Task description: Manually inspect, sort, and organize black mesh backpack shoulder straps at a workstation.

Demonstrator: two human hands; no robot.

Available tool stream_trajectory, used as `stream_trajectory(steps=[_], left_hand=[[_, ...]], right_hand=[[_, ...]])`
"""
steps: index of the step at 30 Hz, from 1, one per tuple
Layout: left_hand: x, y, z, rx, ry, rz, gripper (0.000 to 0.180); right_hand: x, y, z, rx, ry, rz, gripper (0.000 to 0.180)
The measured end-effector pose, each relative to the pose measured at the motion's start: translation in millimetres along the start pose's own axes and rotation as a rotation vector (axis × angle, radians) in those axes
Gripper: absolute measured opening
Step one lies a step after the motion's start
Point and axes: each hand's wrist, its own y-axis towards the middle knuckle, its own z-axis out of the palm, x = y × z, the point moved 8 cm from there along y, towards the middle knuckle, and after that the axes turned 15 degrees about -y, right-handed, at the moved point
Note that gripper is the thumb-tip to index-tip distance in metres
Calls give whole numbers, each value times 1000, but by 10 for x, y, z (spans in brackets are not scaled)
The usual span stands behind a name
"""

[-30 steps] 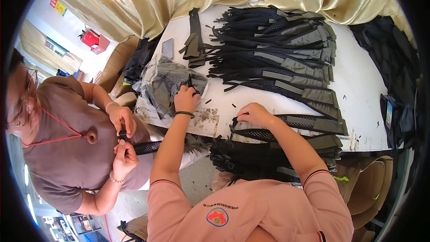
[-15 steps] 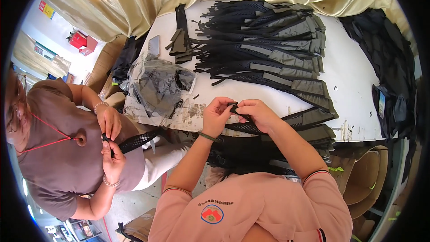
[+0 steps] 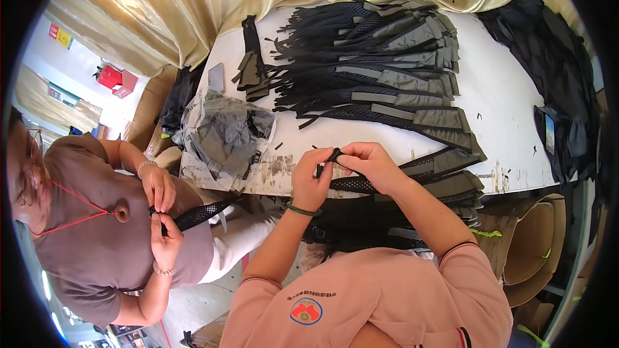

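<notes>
Fingertips of my left hand [image 3: 309,179] and my right hand [image 3: 371,166] are closed on the narrow end of a black strap [image 3: 334,154], just above the table's front edge. A small dark loop shows between them; whether a buckle is in it I cannot tell. A black mesh band with a grey fabric end [image 3: 445,160] stretches from near my hands to the right. Beyond lie several similar mesh bands [image 3: 387,77] in an overlapping row, grey ends right and thin black straps left. More bands [image 3: 361,219] hang between my forearms and the table edge.
A clear plastic bag [image 3: 222,135] with dark pieces lies left on the white table [image 3: 509,103], near a phone [image 3: 216,77]. Black garments [image 3: 548,84] are heaped right. A cardboard box [image 3: 532,245] stands lower right. At left, a co-worker's hands [image 3: 161,209] hold another mesh band.
The strap end between my fingers has turned and now shows as a raised dark loop. My hands stay close together. The whole view has shifted slightly.
</notes>
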Motion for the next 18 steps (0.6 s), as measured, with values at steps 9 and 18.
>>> stream_trajectory(steps=[9, 18], left_hand=[[-219, -11, 76, -39, 117, 146, 27], [-7, -13, 4, -115, -292, -147, 22]], right_hand=[[19, -59, 10, -166, 16, -35, 7], [144, -74, -7, -59, 155, -86, 8]])
